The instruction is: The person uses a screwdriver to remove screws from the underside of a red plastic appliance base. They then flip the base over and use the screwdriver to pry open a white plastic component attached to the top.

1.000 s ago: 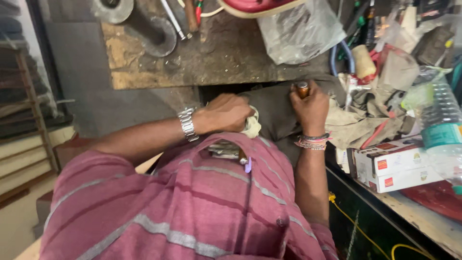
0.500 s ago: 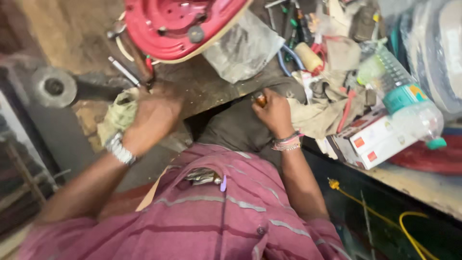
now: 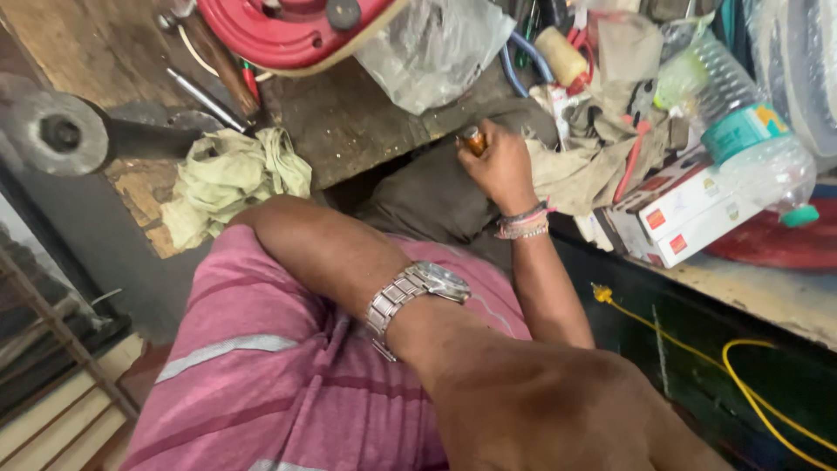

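My right hand is closed around a small tool with an amber handle, held at the edge of the wooden bench over a dark grey cloth. Beaded bands circle that wrist. My left hand is raised close to the camera at the lower right, showing only its back, with the fingers out of frame. A metal watch sits on its wrist. A crumpled pale green rag lies loose on the bench, apart from both hands.
A red round housing and a crumpled plastic bag lie at the bench's back. A heavy metal cylinder sticks out at the left. At the right are a plastic bottle, white-and-red boxes, a beige cloth and a yellow cable.
My left hand carried the green rag to the bench's left, left it there, and has drawn back close to the camera. The right hand has kept its grip on the amber-handled tool.
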